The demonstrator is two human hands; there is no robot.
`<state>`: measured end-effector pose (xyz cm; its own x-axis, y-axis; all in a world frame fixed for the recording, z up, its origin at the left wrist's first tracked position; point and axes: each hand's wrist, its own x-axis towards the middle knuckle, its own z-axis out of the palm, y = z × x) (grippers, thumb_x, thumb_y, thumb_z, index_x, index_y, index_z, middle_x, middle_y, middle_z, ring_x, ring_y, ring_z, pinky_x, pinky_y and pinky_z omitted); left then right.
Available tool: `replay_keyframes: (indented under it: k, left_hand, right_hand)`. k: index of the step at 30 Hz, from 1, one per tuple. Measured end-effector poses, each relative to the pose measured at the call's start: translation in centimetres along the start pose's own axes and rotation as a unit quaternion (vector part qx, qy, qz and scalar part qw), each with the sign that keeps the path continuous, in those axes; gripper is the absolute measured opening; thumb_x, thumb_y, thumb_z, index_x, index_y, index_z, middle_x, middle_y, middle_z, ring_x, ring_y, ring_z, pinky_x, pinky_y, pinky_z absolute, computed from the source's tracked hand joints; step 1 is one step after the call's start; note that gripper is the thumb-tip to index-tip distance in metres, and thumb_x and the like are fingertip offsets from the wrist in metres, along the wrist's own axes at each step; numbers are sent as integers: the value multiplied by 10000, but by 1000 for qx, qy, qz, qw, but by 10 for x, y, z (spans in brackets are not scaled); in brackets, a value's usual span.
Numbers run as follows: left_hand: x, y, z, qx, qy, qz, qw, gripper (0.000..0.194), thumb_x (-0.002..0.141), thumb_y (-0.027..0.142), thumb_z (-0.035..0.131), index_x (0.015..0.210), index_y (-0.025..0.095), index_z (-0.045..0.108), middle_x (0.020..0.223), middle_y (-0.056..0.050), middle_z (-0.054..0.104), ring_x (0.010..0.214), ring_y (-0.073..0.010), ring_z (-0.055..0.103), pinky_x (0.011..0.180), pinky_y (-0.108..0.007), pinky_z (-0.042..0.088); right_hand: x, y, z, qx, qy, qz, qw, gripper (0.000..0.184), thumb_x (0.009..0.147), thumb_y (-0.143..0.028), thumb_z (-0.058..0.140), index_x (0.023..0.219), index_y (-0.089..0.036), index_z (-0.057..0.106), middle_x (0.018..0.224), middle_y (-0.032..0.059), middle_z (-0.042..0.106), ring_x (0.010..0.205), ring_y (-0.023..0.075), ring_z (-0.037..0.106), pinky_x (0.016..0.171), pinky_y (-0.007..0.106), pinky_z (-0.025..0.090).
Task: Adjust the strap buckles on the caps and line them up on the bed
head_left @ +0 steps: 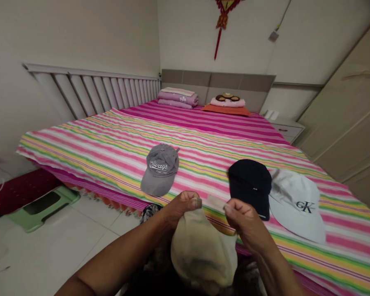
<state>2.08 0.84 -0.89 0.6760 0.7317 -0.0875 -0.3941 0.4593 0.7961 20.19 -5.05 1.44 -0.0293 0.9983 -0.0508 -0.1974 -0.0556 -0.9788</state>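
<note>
A cream-coloured cap (203, 246) hangs between my hands in front of my lap, its curved back opening turned upward. My left hand (183, 207) is closed in a pinch on one side of that opening. A pale strap (216, 202) stretches across the gap, and the fingers of my right hand (242, 216) pinch its other end. On the bed beyond lies a grey cap (160, 170) with white lettering. To the right, a black cap (249, 185) sits close against a white cap (299, 205) marked with dark letters.
A striped sheet (89, 144) covers the bed, with folded purple bedding (177, 100) and a pink pillow (228, 102) at the headboard (197, 80). A green stool (46, 209) stands on the tiled floor at left. A white nightstand (286, 127) is at far right.
</note>
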Motion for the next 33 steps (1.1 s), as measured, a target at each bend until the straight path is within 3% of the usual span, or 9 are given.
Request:
replay_keyframes:
  k: [3,8,11,15,19,22,26,29,33]
  left_hand:
    - [-5,9,-6,-2,43,41,998,375,497,376,749,564,133,472,446,37,462,366,-49,380,391,-183,303]
    - [-16,30,-12,14,80,78,994,418,459,414,759,540,139,453,417,44,430,363,-50,364,377,-179,281]
    - [-24,51,-15,19,99,81,992,388,477,371,762,534,132,462,415,53,420,353,-36,348,376,-172,273]
    - [-36,92,-28,-5,184,68,981,203,563,210,709,596,130,525,471,43,498,394,-58,445,430,-182,359]
    - [-39,145,-55,10,174,46,984,90,566,121,623,647,118,584,575,-12,599,511,-132,561,537,-252,461]
    - [-21,186,-79,88,175,59,979,94,590,113,600,684,107,604,599,-28,608,535,-131,568,542,-237,460]
    - [27,226,-111,239,286,90,924,268,638,200,591,880,88,600,871,-131,639,782,-226,602,709,-341,470]
    - [53,230,-132,277,348,121,887,468,702,388,558,1078,113,514,1184,-196,510,1073,-312,484,832,-435,405]
    - [51,197,-149,344,366,162,850,652,657,493,593,1214,204,417,1363,-128,343,1244,-302,299,958,-422,295]
  right_hand:
    - [7,-3,-8,118,47,-39,991,340,696,-398,639,542,-179,428,456,-66,340,403,61,245,402,201,218]
    - [15,13,3,72,-93,31,993,344,577,-433,726,745,-167,585,684,28,588,643,148,509,614,265,385]
    - [22,24,23,23,-137,76,987,296,602,-384,723,718,-150,583,656,20,591,560,111,473,546,236,358]
    - [45,14,47,46,-100,66,992,300,640,-407,685,626,-151,529,490,-44,478,383,45,283,373,189,197]
    - [89,-16,64,102,-58,47,992,294,592,-355,730,599,-147,522,470,-49,467,366,40,329,340,172,232]
    - [139,-32,79,112,-38,50,992,269,632,-301,709,563,-150,499,451,-47,457,366,55,379,358,185,321]
    - [216,-43,96,97,28,34,994,204,786,-221,569,618,-148,480,500,-59,454,410,62,434,426,199,403]
    - [252,-31,99,66,82,18,994,187,865,-261,459,745,-131,521,615,-42,506,473,60,467,449,199,421]
    - [242,22,96,-9,78,19,997,175,843,-278,499,757,-127,528,618,-42,522,459,55,468,436,192,407]
